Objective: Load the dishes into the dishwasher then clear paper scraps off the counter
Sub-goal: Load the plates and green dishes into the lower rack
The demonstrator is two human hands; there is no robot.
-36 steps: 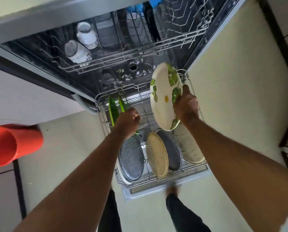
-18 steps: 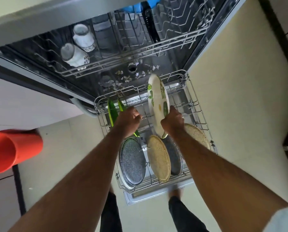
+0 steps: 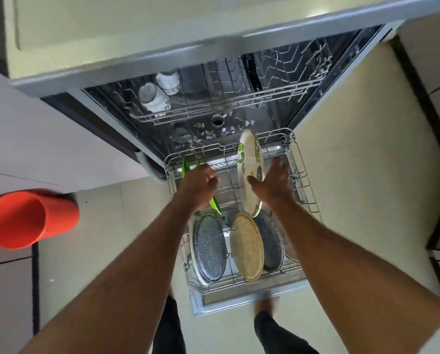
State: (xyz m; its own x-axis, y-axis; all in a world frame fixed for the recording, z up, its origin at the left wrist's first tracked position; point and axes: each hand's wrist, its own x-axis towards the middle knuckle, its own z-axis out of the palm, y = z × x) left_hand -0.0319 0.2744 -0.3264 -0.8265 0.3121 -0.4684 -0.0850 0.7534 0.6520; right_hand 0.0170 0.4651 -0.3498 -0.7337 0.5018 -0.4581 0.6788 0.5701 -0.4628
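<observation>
The right hand (image 3: pixel 271 183) has loosened since a moment ago: fingers spread, thumb just touching the white plate (image 3: pixel 249 172), which now stands on edge in the lower rack (image 3: pixel 306 190). The left hand (image 3: pixel 198 183) keeps its clenched grip on the green plate (image 3: pixel 215 204), further left.

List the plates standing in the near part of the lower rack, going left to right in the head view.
Dark speckled plate → tan speckled plate → second dark speckled plate, partly behind the tan one.
</observation>
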